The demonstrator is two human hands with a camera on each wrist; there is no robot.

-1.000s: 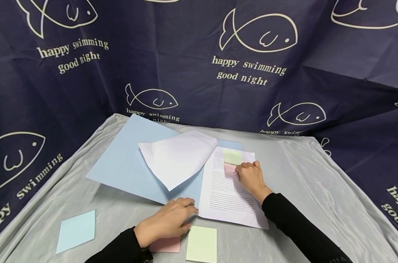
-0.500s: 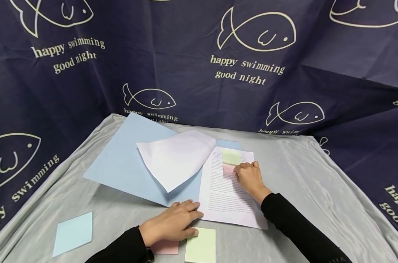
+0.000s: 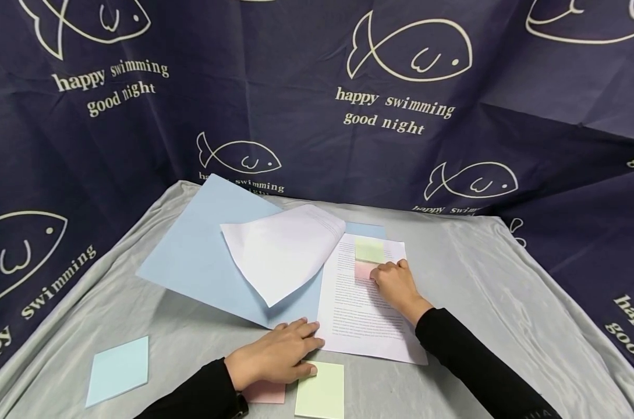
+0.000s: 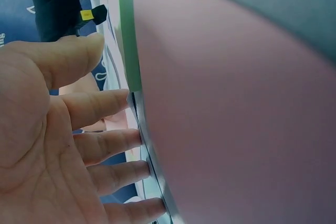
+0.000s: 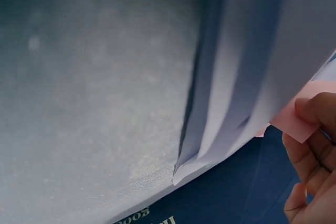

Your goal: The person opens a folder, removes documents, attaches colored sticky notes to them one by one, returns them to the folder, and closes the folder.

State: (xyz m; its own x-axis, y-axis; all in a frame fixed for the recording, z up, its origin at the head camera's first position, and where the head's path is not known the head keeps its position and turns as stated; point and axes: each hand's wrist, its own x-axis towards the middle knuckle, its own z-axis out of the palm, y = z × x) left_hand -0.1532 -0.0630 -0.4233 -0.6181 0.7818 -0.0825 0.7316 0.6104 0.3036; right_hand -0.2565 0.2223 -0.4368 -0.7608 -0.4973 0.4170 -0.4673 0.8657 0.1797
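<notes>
My right hand (image 3: 399, 286) is over the printed page (image 3: 358, 317) on the right of the blue folder (image 3: 201, 250). In the right wrist view its thumb and fingers pinch the corner of a pink sticky note (image 5: 295, 121). On the page this note lies just below a green sticky note (image 3: 369, 250). My left hand (image 3: 277, 355) rests with fingers extended at the folder's near edge and the page's lower left corner. Its thumb tip overlaps the top of a green sticky note pad (image 3: 321, 396). Under its palm side a pink sticky note pad (image 3: 266, 392) is partly covered.
A light blue sticky note pad (image 3: 119, 371) lies at the front left on the grey cloth (image 3: 484, 326). A turned-back white sheet (image 3: 287, 247) curls up over the folder's left cover. Behind the table hangs a dark blue curtain (image 3: 306, 70) with fish drawings.
My left hand has shifted slightly right, its fingers spreading onto the page corner and its thumb over the green pad. My right hand has slid a little, and more of the pink note shows.
</notes>
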